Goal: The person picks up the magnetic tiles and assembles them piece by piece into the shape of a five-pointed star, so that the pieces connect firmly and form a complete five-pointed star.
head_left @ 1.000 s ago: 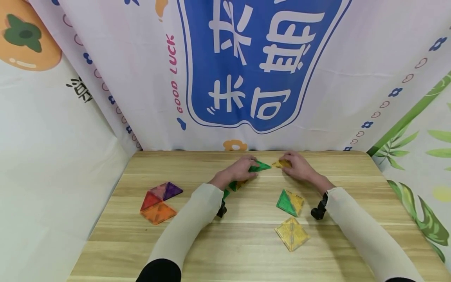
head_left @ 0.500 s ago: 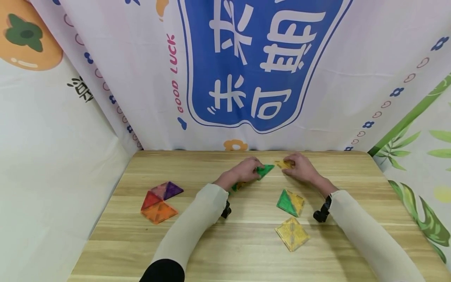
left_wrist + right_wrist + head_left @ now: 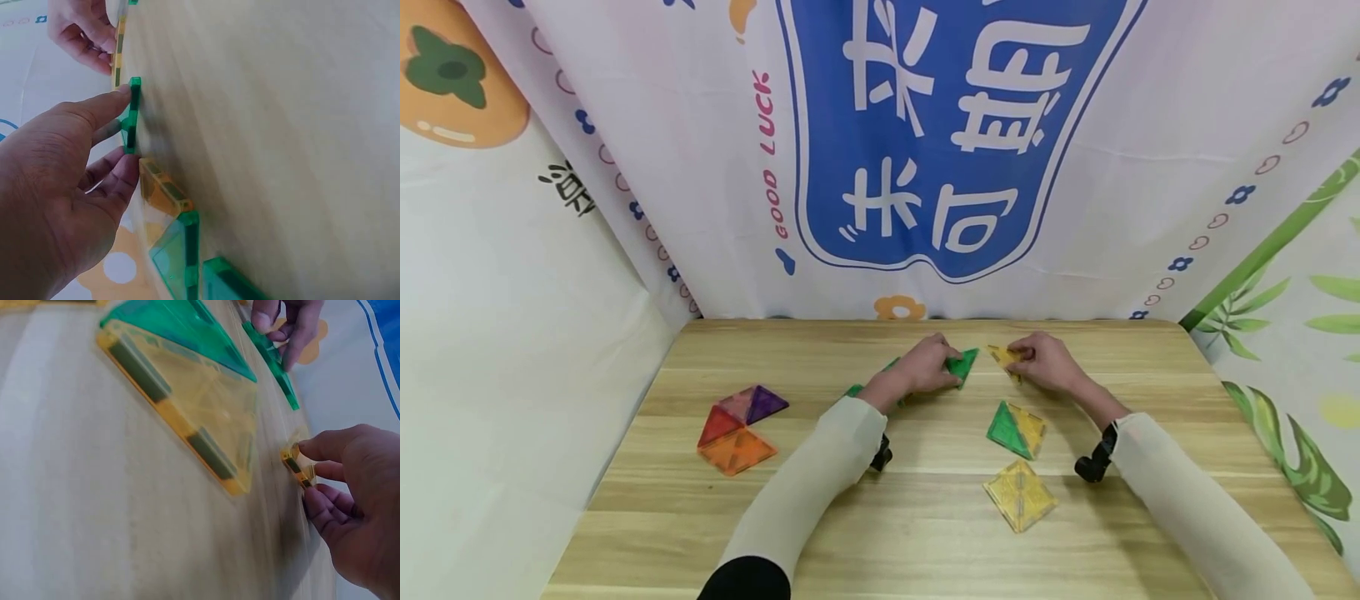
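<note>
My left hand (image 3: pixel 925 367) pinches a green triangular magnetic tile (image 3: pixel 965 364) near the table's back edge. In the left wrist view that green tile (image 3: pixel 133 115) stands between the thumb and fingers. To its right, my right hand (image 3: pixel 1049 363) pinches a yellow triangular magnetic tile (image 3: pixel 1002 357) by its right side. A narrow gap separates the two tiles. The right wrist view shows the yellow tile (image 3: pixel 294 464) at the fingertips. Beneath or behind my left wrist lie more tiles, partly hidden: a yellow tile (image 3: pixel 164 190) against a green tile (image 3: pixel 181 256).
Nearer me lie a green-and-yellow pair of tiles (image 3: pixel 1017 430) and a yellow pair (image 3: pixel 1020 495). On the left, purple, pink, red and orange tiles (image 3: pixel 737 454) form a partial fan. A printed cloth (image 3: pixel 1090 250) hangs behind the wooden table (image 3: pixel 880 542).
Both hands have shifted slightly right and a little toward me. The green and yellow tiles have turned in the fingers. More of the green tiles behind the left wrist shows now.
</note>
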{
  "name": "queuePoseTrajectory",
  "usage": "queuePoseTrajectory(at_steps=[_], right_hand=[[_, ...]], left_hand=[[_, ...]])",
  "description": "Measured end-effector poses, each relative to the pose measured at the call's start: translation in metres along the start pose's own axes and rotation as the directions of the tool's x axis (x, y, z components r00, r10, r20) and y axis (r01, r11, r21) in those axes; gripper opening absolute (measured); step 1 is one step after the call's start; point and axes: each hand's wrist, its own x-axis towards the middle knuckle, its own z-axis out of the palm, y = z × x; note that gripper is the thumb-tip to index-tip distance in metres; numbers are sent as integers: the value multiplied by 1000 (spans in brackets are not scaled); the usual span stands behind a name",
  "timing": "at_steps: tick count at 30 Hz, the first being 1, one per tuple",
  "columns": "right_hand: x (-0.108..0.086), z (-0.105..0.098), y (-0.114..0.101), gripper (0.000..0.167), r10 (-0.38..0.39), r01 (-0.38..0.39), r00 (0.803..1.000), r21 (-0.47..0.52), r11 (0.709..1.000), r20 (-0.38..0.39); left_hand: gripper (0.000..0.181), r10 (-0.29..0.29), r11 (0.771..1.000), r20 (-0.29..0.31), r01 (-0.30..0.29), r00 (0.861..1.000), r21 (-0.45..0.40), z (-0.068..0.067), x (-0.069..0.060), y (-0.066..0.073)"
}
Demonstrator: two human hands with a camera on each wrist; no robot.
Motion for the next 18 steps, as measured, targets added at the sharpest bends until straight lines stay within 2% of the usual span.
queuePoseTrajectory(at_steps=[9,13,18], right_hand=[[-3,10,-13,38,62,-60,998,40,997,-28],[-4,16,-17,38,74,-72,997,60,996,-38],[-4,24,-24,41,101,-98,994,71,993,-48]], left_hand=[[53,-71,997,-70,73,995,37,6,0,8],[55,-105,993,-76,108,992,41,8,0,11],[55,-106,993,-73,109,992,43,10,-2,15]])
